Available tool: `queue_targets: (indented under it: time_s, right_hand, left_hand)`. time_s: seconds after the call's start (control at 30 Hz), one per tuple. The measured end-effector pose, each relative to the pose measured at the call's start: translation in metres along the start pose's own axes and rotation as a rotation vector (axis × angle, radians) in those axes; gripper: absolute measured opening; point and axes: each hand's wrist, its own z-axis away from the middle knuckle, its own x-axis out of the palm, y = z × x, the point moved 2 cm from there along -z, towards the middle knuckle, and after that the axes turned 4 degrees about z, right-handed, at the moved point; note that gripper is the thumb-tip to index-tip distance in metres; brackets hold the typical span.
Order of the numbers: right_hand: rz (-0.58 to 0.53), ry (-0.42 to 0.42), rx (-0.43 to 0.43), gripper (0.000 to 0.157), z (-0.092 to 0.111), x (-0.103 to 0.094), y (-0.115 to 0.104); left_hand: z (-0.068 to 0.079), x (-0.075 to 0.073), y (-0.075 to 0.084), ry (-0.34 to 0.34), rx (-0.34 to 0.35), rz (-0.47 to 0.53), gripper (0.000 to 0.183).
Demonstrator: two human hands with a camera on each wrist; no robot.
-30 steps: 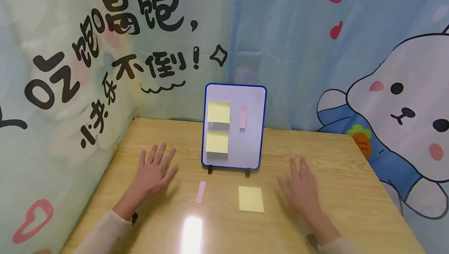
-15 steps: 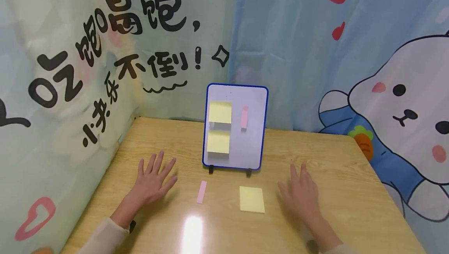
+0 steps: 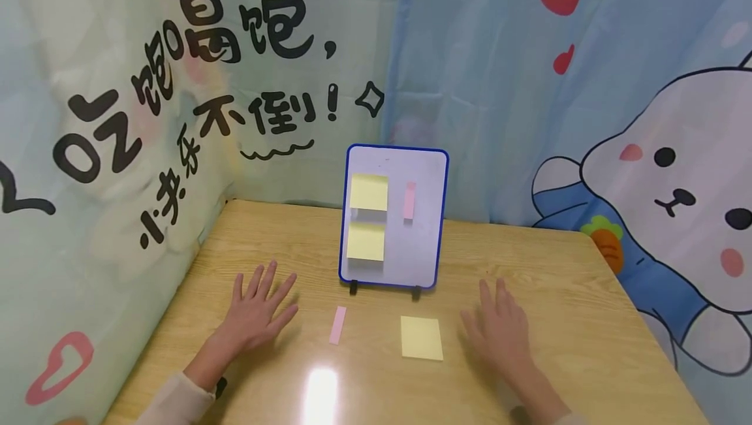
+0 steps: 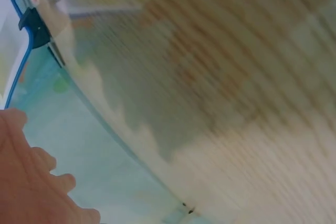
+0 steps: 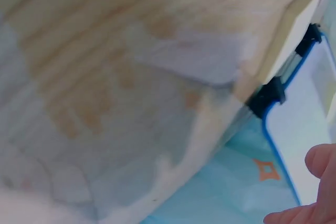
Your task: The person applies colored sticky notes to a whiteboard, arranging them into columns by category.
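My left hand [image 3: 254, 314] is spread with straight fingers over the table, left of a small pink sticky strip [image 3: 337, 325]. The right hand [image 3: 501, 330] is also held with extended fingers, right of a yellow sticky note pad [image 3: 421, 338]. Neither hand holds anything. Behind the strip and pad stands a blue-rimmed whiteboard [image 3: 424, 255]. Stuck on its left side are an upper yellow note [image 3: 369, 192] and a lower yellow note [image 3: 365, 242]. On its right side is a pink strip [image 3: 409, 201]. In the right wrist view, the yellow pad [image 5: 291, 30] shows a thick edge.
Black feet [image 3: 353, 287] hold the whiteboard upright on the wooden table [image 3: 282, 229]. A printed curtain [image 3: 470, 85] with lettering and a cartoon animal closes off the back and left. A bright light reflection lies at the table's front.
Both hands have drawn back slightly toward the person. The head view has shifted a little. The board, notes, pad and pink strips stay in place.
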Motion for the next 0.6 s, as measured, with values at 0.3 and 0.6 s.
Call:
queue_targets:
  time_s: [0.3,0.6]
  right_hand:
    - [-0.034,0.075,-0.134,0.064,-0.011,-0.011,-0.053]
    - [-0.116,-0.020,-0.310,0.067,-0.013,0.009,-0.123]
  left_hand:
    - [-0.002,-0.001,0.009,-0.015,0.034,-0.017,0.065]
    - [0.001,0.003,0.019,-0.050,0.068,-0.027,0.067]
